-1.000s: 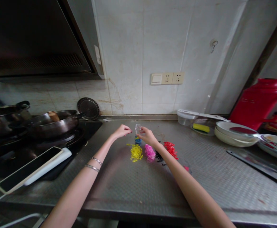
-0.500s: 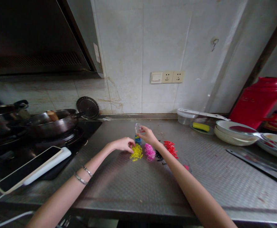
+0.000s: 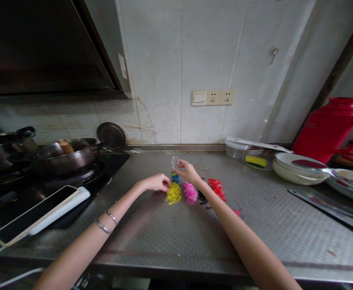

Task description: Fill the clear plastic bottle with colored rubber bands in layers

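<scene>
My right hand [image 3: 189, 172] grips a small clear plastic bottle [image 3: 175, 162] that stands upright on the counter. Blue bands with a little yellow among them fill its lower part. At the left edge of a pile of yellow rubber bands [image 3: 173, 193], my left hand [image 3: 158, 183] has its fingers pinched together on the bands. Beside that pile lies a heap of pink rubber bands [image 3: 190, 193]. Black bands [image 3: 202, 196], partly hidden by my right forearm, and red bands [image 3: 216, 189] lie farther right.
A phone on a white power bank [image 3: 40, 213] lies at the left by the stove with its pans [image 3: 70, 161]. To the right are stacked bowls [image 3: 299, 173], a yellow sponge [image 3: 256, 161], a knife [image 3: 330, 209] and a red thermos [image 3: 330, 129]. A dark-pink item [image 3: 237, 212] sits near my right forearm.
The fingers of my left hand have closed together at the edge of the yellow pile. My right hand keeps its hold on the bottle in the same place.
</scene>
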